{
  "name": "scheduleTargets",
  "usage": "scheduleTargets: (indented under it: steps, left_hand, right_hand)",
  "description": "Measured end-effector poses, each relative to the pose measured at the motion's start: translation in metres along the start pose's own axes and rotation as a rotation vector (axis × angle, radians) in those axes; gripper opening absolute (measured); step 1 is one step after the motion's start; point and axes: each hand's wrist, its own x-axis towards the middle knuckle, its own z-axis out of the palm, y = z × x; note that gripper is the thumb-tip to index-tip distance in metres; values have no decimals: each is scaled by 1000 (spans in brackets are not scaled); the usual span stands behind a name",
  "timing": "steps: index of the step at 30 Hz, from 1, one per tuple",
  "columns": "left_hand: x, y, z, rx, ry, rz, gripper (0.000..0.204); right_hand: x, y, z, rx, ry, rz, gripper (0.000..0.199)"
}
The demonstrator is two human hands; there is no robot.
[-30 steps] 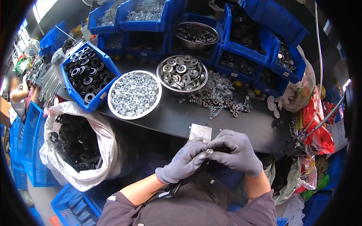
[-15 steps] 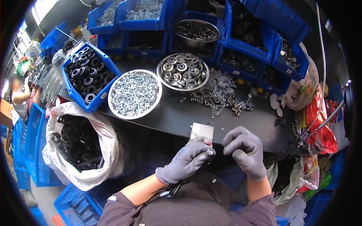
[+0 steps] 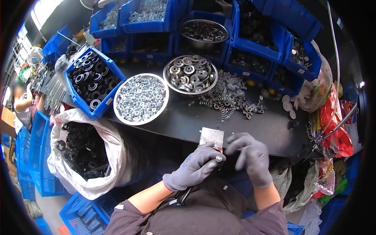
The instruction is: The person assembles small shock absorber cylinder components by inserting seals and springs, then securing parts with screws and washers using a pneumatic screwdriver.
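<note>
My left hand (image 3: 196, 166), in a grey glove, is closed around a dark part with a shiny round metal end (image 3: 219, 158) that shows beside the thumb. Its kind is unclear, as the fingers cover most of it. Just beyond those fingers, at the bench edge, is a square silvery metal block (image 3: 212, 137). My right hand (image 3: 252, 158), also gloved in grey, hovers right of the block, apart from the left hand. Motion blurs its bent fingers, so whether they hold anything small cannot be made out. A black handle-like piece (image 3: 185, 196) shows below my left wrist.
On the dark bench (image 3: 176, 131) stand a bowl of small metal nuts (image 3: 141, 100) and a bowl of metal discs (image 3: 190, 74). Loose springs (image 3: 227, 88) lie beside them. Blue bins (image 3: 147, 26) line the back. A white sack of black parts (image 3: 119, 156) stands left.
My right hand has shifted slightly left and up toward the metal block, its index finger reaching further out. The left hand keeps its grip almost in place.
</note>
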Motion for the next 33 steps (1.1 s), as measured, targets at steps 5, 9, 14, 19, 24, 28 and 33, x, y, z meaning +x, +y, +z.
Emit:
scheduleTargets:
  steps: [5,9,14,19,24,28,33]
  left_hand:
    - [3,2,-5,-19,-34,-36,15]
    - [-1,4,-3,33,10,-10,17]
    - [2,9,-2,9,-12,-57,19]
    - [2,12,1,-130,-9,-149,24]
    - [-1,21,2,-320,99,-335,29]
    - [2,12,-1,-76,66,-300,21]
    - [0,15,-5,-36,81,-191,74]
  right_hand:
    - [9,-15,21,120,119,6,55]
    - [-13,-13,0,213,80,448,53]
    - [13,-21,21,-175,14,-9,36]
    - [-6,-5,5,185,296,170,35]
    - [3,5,17,-101,153,1,20]
    - [3,32,-37,-493,561,-119,19]
    - [6,92,-172,-1255,915,-32,30]
